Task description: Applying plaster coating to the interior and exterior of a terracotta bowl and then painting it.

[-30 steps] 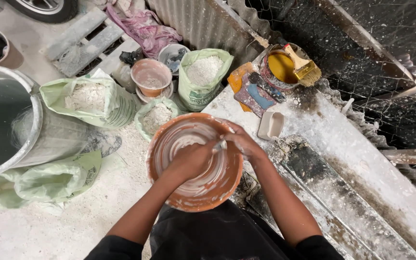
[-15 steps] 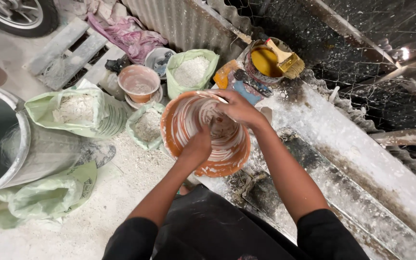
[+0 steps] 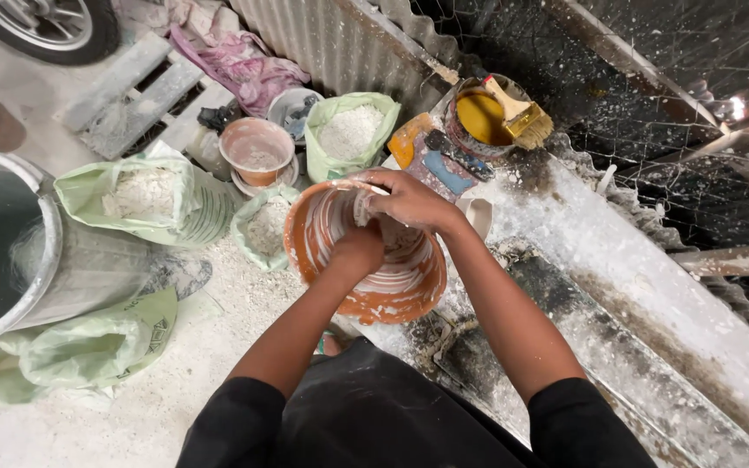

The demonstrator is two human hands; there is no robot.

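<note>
An orange plastic bowl (image 3: pixel 392 290), smeared inside with white plaster, rests against a plaster-crusted ledge in front of me. My left hand (image 3: pixel 355 253) is inside the bowl with its fingers curled into a fist against the inner wall. My right hand (image 3: pixel 405 204) reaches over the bowl's far rim and pinches a small white-coated tool (image 3: pixel 362 208) against the inside wall. Both hands are dusted with white. What lies under my left fist is hidden.
Green bags of white powder (image 3: pixel 350 132) (image 3: pixel 145 195) and a small orange tub (image 3: pixel 257 152) stand on the floor to the left. A large metal drum (image 3: pixel 10 260) is at far left. A yellow paint bucket with a brush (image 3: pixel 487 117) sits beyond the bowl, by corrugated sheet and wire mesh.
Both hands have shifted from the middle of the bowl to its far side. The bowl now sits more tilted, and the view has moved closer.
</note>
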